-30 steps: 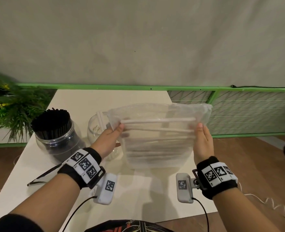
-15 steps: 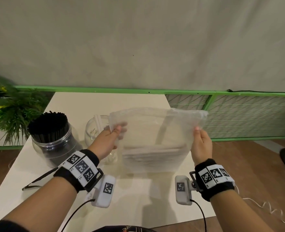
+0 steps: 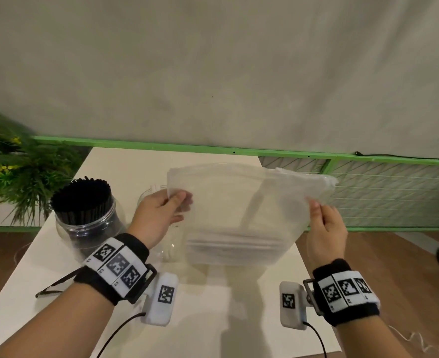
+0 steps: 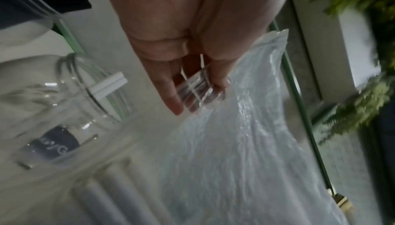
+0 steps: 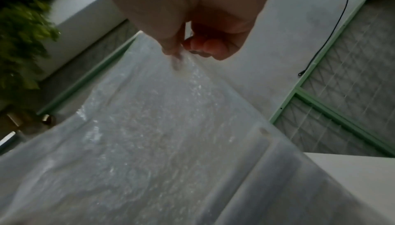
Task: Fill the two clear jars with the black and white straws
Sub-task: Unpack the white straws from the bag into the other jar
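Note:
Both hands hold up a clear plastic bag (image 3: 241,202) over the white table (image 3: 125,166). My left hand (image 3: 170,200) pinches its top left corner, my right hand (image 3: 316,208) pinches the top right edge. White straws (image 3: 235,248) lie bunched across the bag's bottom. A clear jar (image 3: 86,220) packed with black straws (image 3: 81,196) stands at the left. The second clear jar (image 3: 151,197) sits behind my left hand, mostly hidden, with a couple of white straws (image 4: 109,83) leaning in it. In the right wrist view the bag (image 5: 149,144) hangs below the pinching fingers (image 5: 205,48).
A leafy green plant (image 3: 9,177) stands left of the table. A green rail (image 3: 239,151) and wire mesh panel (image 3: 393,197) run behind and to the right. A loose black straw (image 3: 55,285) lies on the table near my left wrist. Wooden floor shows at the right.
The white straws that lay spread high in the bag have slid down into a bunch at its bottom. Both hands stay pinched on the bag's top corners, slightly lower.

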A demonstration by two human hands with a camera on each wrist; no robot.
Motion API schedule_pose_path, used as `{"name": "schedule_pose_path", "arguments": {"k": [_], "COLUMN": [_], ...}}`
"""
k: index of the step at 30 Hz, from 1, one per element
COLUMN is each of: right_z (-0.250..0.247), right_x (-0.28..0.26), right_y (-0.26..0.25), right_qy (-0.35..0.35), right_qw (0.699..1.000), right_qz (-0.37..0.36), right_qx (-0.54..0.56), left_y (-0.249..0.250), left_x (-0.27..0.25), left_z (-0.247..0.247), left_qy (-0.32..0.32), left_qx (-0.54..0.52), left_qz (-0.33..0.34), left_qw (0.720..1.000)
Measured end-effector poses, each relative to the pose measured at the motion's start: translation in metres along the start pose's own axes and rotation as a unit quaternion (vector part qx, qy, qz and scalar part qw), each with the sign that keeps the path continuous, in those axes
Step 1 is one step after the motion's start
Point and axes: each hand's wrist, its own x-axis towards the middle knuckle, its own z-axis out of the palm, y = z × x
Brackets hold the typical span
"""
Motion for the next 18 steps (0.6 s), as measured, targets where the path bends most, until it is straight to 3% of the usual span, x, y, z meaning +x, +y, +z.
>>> {"name": "schedule_pose_path", "arguments": {"k": [5,10,12,15,18], "right_z": [0.013,0.005,0.005,0.009,0.008], "right_x": [-0.002,-0.004,-0.005,-0.006,-0.003], "right_y": [0.010,-0.008,-0.004,0.010,0.000], "right_qy": [-0.088,0.014,-0.005,-0.103,-0.058], "right_qw": [0.990,0.999,1.000,0.985,0.996], "right_qz": [0.050,0.006,0.014,0.061,0.042], "right_qx": [-0.097,0.034,0.011,-0.125,-0.047], "left_y": [-0.023,-0.008,-0.012,-0.027,-0.020], "left_x": [0.002,0.002,0.000,0.000,0.003], "left_z": [-0.009,-0.010,-0.012,-0.013,-0.014], "left_qy": [-0.011,0.019,0.012,-0.018,-0.001], "left_qx": [0.131,0.066,0.095,0.197,0.172], "left_qz": [-0.051,0.016,0.021,-0.022,0.008], "left_qw": [0.990,0.998,0.995,0.980,0.985]}}
